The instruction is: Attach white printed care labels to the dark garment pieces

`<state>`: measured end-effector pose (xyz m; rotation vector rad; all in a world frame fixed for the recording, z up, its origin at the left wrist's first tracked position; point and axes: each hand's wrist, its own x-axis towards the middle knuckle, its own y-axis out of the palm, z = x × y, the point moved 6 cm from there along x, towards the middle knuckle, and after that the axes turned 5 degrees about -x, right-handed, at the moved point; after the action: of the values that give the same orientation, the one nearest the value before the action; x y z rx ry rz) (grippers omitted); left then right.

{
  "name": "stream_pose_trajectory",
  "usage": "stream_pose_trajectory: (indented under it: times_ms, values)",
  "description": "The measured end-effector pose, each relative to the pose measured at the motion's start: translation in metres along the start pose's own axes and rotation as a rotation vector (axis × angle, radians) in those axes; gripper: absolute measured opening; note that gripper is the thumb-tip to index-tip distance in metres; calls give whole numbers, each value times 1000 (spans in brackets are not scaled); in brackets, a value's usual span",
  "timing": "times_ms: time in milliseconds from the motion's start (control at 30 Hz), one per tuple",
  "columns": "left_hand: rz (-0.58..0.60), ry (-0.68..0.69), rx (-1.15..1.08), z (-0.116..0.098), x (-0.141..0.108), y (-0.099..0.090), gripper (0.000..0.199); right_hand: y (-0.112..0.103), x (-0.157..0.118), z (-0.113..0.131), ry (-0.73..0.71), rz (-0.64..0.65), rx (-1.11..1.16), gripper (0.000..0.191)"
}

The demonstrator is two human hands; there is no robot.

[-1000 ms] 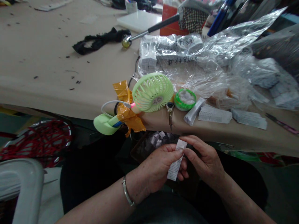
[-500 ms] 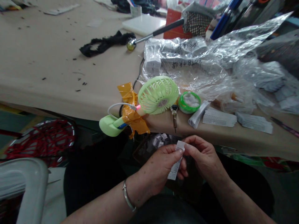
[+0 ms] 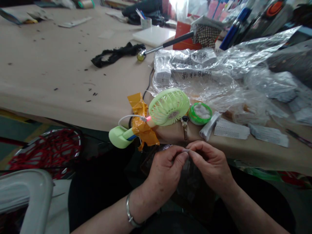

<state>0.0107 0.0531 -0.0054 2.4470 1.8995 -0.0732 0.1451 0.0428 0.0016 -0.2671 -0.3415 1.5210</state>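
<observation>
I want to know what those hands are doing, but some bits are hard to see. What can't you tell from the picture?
- Small white paper: only its top edge shows in the head view; the left hand and right hand pinch and cover the rest.
- Printed label stacks: text too small to read.
- Writing on the plastic bags: blurred and creased.
- Dark container under the hands: hidden in shadow.

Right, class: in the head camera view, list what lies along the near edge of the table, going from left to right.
Green fan base → orange tape → green fan head → small metal tool → green-rimmed round tub → white label stacks.
</observation>
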Motion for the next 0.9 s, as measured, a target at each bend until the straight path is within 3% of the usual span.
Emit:
stream_pose_trajectory:
  times_ms: [333,900]
  values:
    - [-58,139,238,-12,7,-5,15,-1,5,5,-64,-41,-122,7]
    - [-99,183,266,-12,15,-6,15,-2,11,6,-87,-80,-163,8]
